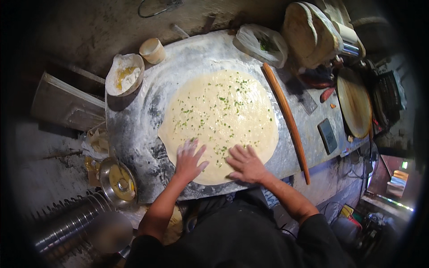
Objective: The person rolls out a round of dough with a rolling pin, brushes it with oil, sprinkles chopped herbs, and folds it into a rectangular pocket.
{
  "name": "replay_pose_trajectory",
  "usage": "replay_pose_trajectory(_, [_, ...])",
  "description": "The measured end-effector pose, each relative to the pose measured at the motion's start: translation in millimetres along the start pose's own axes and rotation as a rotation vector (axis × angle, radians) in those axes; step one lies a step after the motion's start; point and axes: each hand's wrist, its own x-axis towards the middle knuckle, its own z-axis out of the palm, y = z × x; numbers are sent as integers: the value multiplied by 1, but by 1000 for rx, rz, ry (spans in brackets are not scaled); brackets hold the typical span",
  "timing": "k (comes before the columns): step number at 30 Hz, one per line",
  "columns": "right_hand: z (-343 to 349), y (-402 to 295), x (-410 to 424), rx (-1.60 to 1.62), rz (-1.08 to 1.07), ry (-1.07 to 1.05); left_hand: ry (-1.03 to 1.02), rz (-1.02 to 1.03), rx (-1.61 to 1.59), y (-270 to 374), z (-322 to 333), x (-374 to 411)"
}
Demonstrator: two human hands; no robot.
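A wide round sheet of dough (197, 93) lies flat before me, its oily surface scattered with chopped green onion (222, 98). At its near left part rests my left hand (189, 162), fingers spread and slightly blurred. My right hand (246, 164) is at the near right part, palm down, with fingers apart. Neither hand grips anything. To the right of the dough, a long wooden rolling pin (285, 114) lies at a slant, its near end reaching past the table's edge.
The floured table (127, 134) carries a bowl of flour (129, 75), a cup (152, 51), a plastic bag with greens (264, 45) and a phone-like device (327, 136). A metal bowl of yellow liquid (119, 182) sits at the left corner. A round board (354, 102) stands at right.
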Motion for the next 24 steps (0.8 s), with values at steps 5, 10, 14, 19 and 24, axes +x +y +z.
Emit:
replay_pose_trajectory(5, [-31, 0, -41, -180, 229, 124, -1, 132, -64, -17, 2, -66])
replay_pose_trajectory(10, [13, -1, -60, -105, 77, 197, 37, 265, -154, -15, 2, -75])
replay_pose_trajectory(14, [18, -9, -46, -76, 58, 378, 172, 260, -145, -21, 16, -73])
replay_pose_trajectory(19, [12, 0, -24, 221, 270, 522, 303, -56, -479, -5, 14, -47])
replay_pose_trajectory(24, [-50, 36, 57, 495, 494, 562, 492, -150, -598, -36, -29, 52])
